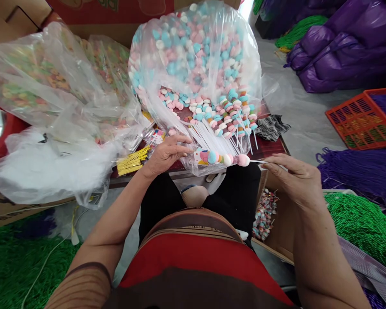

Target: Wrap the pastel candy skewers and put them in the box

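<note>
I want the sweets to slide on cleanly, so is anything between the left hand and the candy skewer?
Nothing visible. The left hand rests by the loose white sticks, and the candy skewer, held at its stick end by the right hand, lies in open space beside it.

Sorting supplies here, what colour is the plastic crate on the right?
The crate is orange-red, seen in the head view.

grey floor (304,116), cardboard boxes (22,17) behind, purple bags (341,47) and an orange crate (363,118) at right.

Both bare forearms reach toward twelve o'clock. The left hand (165,154) sits at eleven, fingers curled in a pinch; the right hand (292,176) at one, fingertips pressed together.
</note>
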Demonstrator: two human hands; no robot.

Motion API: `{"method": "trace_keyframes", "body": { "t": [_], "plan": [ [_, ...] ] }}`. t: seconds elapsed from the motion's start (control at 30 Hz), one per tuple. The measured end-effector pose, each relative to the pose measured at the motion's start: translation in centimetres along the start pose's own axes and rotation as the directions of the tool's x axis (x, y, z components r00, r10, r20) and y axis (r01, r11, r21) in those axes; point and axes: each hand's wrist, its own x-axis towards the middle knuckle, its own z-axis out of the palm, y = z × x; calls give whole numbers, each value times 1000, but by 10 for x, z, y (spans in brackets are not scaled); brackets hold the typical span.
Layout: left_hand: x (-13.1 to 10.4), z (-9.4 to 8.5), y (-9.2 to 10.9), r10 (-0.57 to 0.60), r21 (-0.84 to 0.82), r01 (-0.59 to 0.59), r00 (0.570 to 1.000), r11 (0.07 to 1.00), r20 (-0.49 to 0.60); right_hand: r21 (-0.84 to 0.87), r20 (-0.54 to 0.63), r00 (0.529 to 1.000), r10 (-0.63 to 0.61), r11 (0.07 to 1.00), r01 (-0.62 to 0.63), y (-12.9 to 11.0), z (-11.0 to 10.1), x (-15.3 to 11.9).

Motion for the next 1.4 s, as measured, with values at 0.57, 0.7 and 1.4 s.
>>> {"method": "trace_keyframes", "body": {
  "t": [0.57, 0.7, 1.4],
  "plan": [
    [-1, 2, -3, 82, 10, -83, 996, 997, 35, -125, -125, 971, -206, 974, 190, 13, 9, 0],
    [1, 0, -2, 52, 10, -52, 998, 999, 34, -150, -70, 973, -220, 967, 208, 18, 10, -1],
    [9, 2, -6, 38, 142, -29, 998, 989, -59, -4, 83, 956, -282, 959, 284, 15, 15, -3]
  ]
}}
